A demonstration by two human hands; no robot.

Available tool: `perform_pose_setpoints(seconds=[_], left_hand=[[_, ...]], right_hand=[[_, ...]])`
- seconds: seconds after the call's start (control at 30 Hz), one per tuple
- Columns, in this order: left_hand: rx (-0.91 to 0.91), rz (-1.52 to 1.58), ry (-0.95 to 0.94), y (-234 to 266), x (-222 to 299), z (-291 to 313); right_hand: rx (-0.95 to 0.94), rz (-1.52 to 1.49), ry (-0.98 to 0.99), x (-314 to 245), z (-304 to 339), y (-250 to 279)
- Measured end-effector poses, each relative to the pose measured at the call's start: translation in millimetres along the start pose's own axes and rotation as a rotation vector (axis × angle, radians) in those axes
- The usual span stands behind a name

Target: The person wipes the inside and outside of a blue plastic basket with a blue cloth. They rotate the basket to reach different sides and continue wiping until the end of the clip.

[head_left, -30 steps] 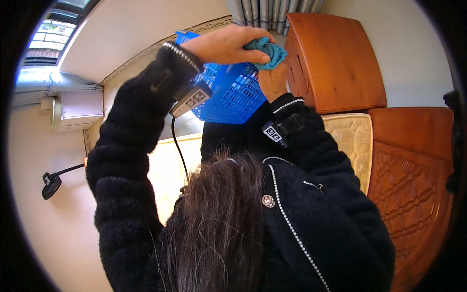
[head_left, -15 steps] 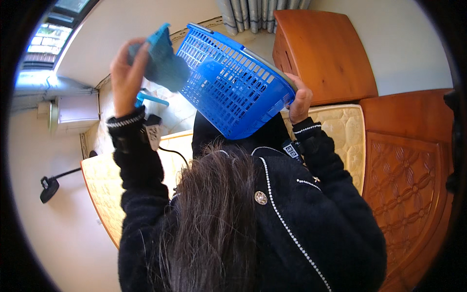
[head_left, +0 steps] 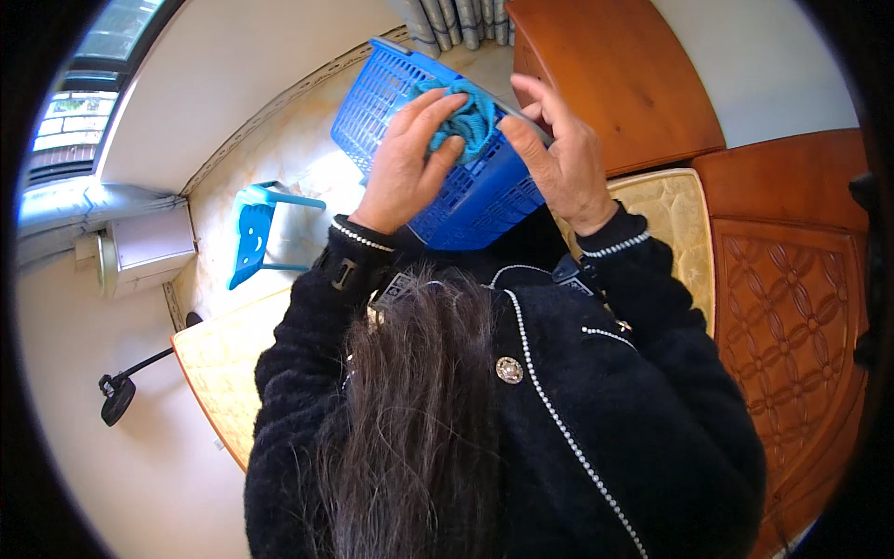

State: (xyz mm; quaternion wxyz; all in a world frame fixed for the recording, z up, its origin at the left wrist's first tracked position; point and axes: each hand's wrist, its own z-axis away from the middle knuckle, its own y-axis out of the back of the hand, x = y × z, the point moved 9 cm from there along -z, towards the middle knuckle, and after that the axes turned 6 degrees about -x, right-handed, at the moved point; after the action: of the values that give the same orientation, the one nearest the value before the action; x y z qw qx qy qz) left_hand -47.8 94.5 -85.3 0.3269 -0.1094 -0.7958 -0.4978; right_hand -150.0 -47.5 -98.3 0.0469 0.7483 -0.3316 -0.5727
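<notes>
A blue plastic basket (head_left: 368, 107) with slotted walls sits tilted in front of my body, a grey handle along its rim. My left hand (head_left: 410, 168) presses a bunched teal-blue cloth (head_left: 477, 116) against the basket's slotted side, fingers and thumb gripping the cloth. Part of the cloth is hidden under those fingers. Beside the basket's right end is my right hand (head_left: 566, 163), thumb and fingers apart and nothing held between them. Its thumb lies close to the rim; whether it touches I cannot tell.
A blue stool (head_left: 251, 238) stands on the tiled floor at the left. Under and beside me is a yellow mattress (head_left: 666, 219). A wooden cabinet (head_left: 615, 74) and carved headboard (head_left: 782, 345) line the right, a grey curtain (head_left: 456, 20) hangs behind, and a black lamp (head_left: 118, 401) is at left.
My left hand has brought the cloth from the air at the left rightward onto the basket's side. My right hand has loosened from the basket's rim and opened its fingers.
</notes>
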Motion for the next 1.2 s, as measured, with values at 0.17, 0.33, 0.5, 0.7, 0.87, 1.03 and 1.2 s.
perform_pose_setpoints(seconds=[0.17,0.33,0.5,0.7,0.87,1.03,1.2], left_hand=[[-0.073,-0.06,-0.13,-8,24,-3],[-0.058,-0.099,-0.149,-8,9,-1],[0.135,-0.163,-0.073,34,-64,-10],[0.141,-0.074,0.322,55,-111,-14],[-0.031,0.011,-0.189,-2,-2,-6],[-0.054,-0.155,-0.148,11,-40,-8],[0.127,-0.041,0.371,64,-131,-17]], right_hand=[[-0.042,0.188,-0.234,-13,-25,-4],[-0.136,0.333,-0.193,-8,-41,-18],[-0.058,0.314,-0.103,-11,-39,-15],[-0.054,0.367,-0.118,-10,-46,-22],[-0.066,0.4,-0.133,-4,-49,-18],[-0.056,0.386,-0.097,-8,-42,-17],[-0.12,0.458,-0.104,-11,-42,-29]])
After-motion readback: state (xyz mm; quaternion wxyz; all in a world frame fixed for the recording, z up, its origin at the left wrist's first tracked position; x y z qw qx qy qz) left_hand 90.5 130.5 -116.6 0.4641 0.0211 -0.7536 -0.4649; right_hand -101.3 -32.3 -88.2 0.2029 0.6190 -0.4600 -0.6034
